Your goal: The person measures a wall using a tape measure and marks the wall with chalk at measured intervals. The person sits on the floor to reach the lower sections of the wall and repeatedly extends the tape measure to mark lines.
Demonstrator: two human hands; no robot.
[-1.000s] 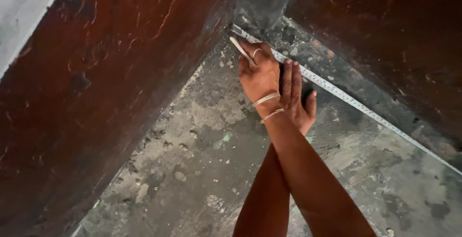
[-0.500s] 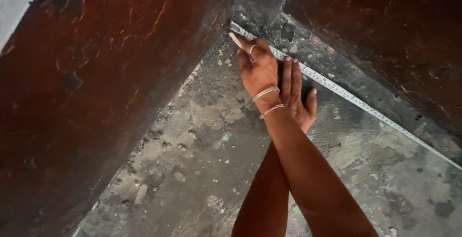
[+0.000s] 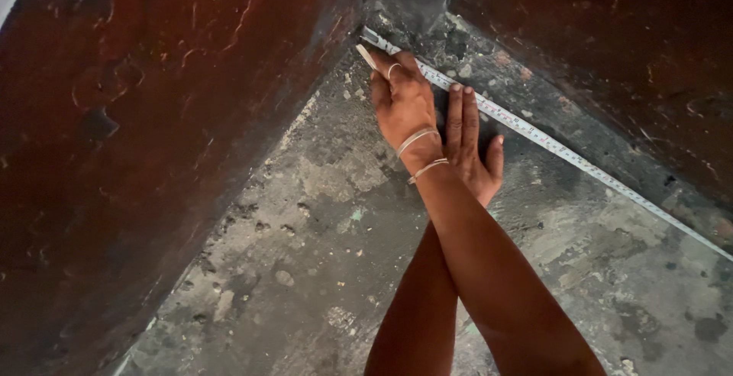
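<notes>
My arms are crossed over a rough concrete floor [image 3: 321, 254]. My right hand [image 3: 403, 105], with a ring and two thin bracelets, reaches into the corner where two dark red walls meet. It grips a pale pencil-like stick [image 3: 367, 56] with its tip at the floor beside the tape's end. A white measuring tape [image 3: 534, 133] lies stretched along the foot of the right wall. My left hand [image 3: 475, 151] lies flat under my right wrist, with two fingers pressing on the tape.
A dark red, cracked wall [image 3: 153, 139] runs along the left. A second red wall [image 3: 611, 48] runs along the right, with a grey strip at its base. The floor is stained and pitted, with small bits of rubble.
My right hand has crept slightly further into the corner with the stick. The left hand and the tape have stayed in place.
</notes>
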